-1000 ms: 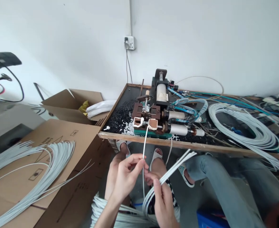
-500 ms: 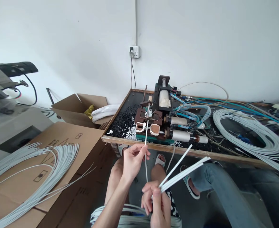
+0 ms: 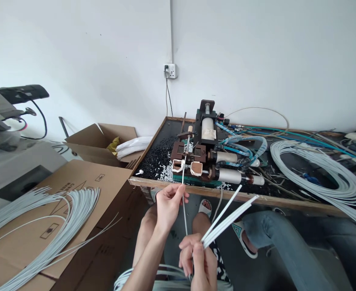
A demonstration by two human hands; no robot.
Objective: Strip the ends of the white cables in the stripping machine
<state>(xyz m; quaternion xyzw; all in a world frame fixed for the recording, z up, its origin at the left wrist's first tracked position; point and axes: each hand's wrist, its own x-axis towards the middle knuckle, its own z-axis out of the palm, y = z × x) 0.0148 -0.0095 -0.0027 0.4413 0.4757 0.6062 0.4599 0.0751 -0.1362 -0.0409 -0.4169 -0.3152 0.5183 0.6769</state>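
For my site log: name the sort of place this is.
Likely a small wire workshop: benchtop machine with air hoses, wire coil on the bench, left hand pinching a single wire, right hand gripping a wire bundle.

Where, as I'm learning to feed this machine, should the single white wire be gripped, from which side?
Pinch the single white wire just below its top end, from the left, as the left hand does. It is thin, limp and near upright below the machine, so a high grip likely steadies the tip; the right hand with spare wires crowds the right.
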